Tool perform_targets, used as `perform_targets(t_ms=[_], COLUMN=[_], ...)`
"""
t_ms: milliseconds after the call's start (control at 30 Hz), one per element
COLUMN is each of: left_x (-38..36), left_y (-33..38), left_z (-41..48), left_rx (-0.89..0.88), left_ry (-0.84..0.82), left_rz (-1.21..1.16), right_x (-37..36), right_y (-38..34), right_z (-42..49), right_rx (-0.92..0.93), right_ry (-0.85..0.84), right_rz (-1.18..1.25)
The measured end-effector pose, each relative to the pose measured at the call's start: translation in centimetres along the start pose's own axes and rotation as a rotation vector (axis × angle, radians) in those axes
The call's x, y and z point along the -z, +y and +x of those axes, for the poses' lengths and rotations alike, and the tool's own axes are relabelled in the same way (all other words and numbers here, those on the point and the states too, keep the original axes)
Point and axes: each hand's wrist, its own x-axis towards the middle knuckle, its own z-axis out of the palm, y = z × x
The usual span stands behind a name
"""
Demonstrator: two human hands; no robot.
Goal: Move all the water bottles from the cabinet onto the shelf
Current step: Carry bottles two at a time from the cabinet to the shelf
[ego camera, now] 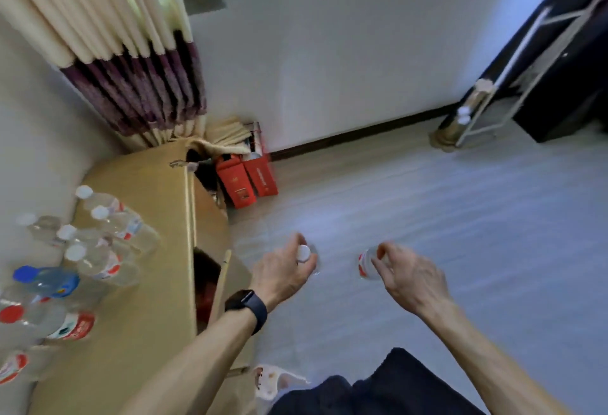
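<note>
Hands are both occupied, one bottle each, over the pale floor [427, 200]. Left hand [283, 270], at 6 o'clock in the head view, is gripping a white-capped bottle [303, 253] near its neck. The fingers are curling round it from above, and the palm is hiding most of the bottle body. Right hand [411, 279], at 5 o'clock, is pinching a red-labelled bottle [366, 265] by its top end, thumb and fingers closing round it; its cap is not showing. The two bottles are hanging apart from each other. Whether either is touching the floor cannot be told. Black watch [246, 309] is sitting on the left wrist.

Wooden cabinet [154, 184] is standing at 8 o'clock against the wall. Its door [223, 270] is hanging open just left of the left hand, with a dark interior showing behind it. A group of bottles [125, 227] is standing on the cabinet top toward 9 o'clock: several with white caps, one blue-capped bottle [42, 283] and one red-capped bottle [13, 314], all blurred.

Metal shelf [533, 62] is showing at 2 o'clock beside dark furniture [575, 85], well apart from both hands. Two small white round shapes low on it are too blurred to identify. Red boxes [250, 181] are sitting in the corner just beyond the cabinet's far end, below the cream-and-purple curtain [131, 62] at 10 o'clock.
</note>
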Motion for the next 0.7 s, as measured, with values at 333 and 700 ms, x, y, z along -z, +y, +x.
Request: perform_targets(t_ms=[333,700], left_x=[-3.1,-7.2], left_y=[21.9,41.5], left_z=[7.8,19.5], left_rx=[-0.369,-0.638], left_ry=[0.035,-0.120], left_rz=[0.072,0.118], right_x=[11.1,21.1], right_y=[19.4,31.4], right_z=[-6.0,-4.6], right_rx=[-0.477,-0.796], right_ry=[0.481,0.695], right_rz=[0.081,0.174])
